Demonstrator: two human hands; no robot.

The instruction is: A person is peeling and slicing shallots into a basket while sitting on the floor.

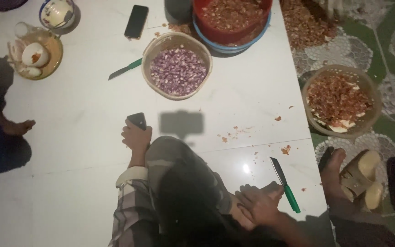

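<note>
Here, left hand point(136, 136) clamped on a small dark phone point(137, 120) at nine o'clock of the knee, likely light, stiff, slippery, best gripped by its edges; right hand point(259, 203) empty, fingers loose, beside green-handled knife point(285, 184).

Ahead of our left hand point(136, 136), bare white floor point(83, 114) opens up to the bowl of peeled shallots point(177, 71) and a green-handled knife point(125, 69). Beside our right hand point(259, 203), 1 more knife point(285, 184) blocks the way.
</note>
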